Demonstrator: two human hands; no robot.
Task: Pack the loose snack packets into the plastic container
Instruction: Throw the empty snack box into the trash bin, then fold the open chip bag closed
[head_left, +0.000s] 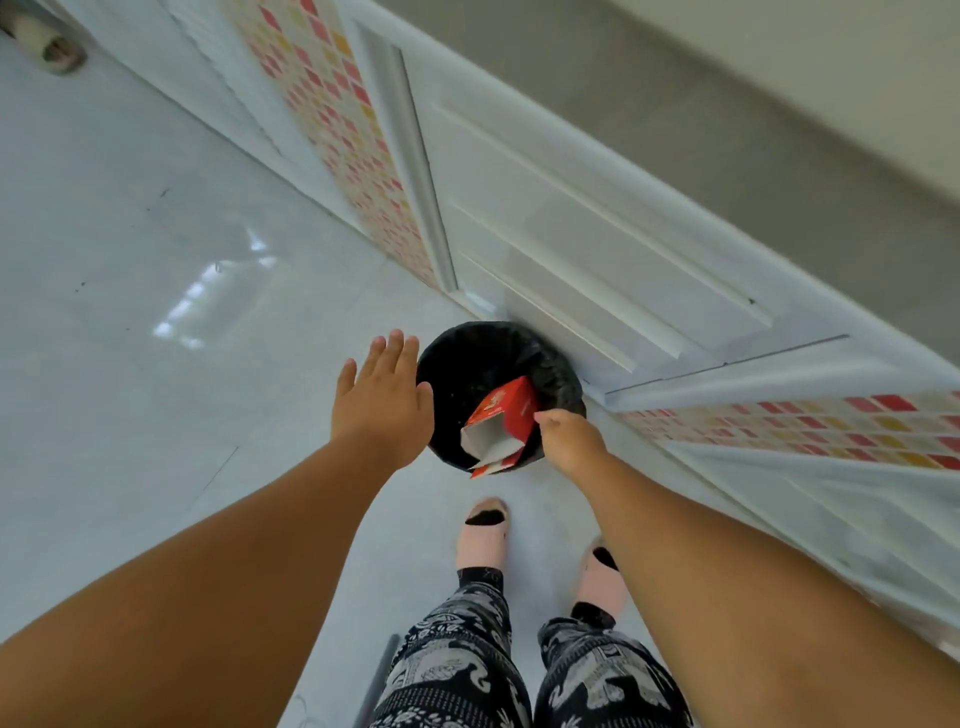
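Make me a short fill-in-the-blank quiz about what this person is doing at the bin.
1. The red box is held over the black ____.
2. The box is held by the ____ hand.
3. The left hand has its fingers ____ and holds nothing.
4. The bin stands against a white ____.

Missing words: bin; right; straight; door.

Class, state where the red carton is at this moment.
Centre of the head view: the red carton hangs open over the black bin, pinched by the right hand.

Bright daylight, floor (130, 270) glare, wide-angle edge distortion.
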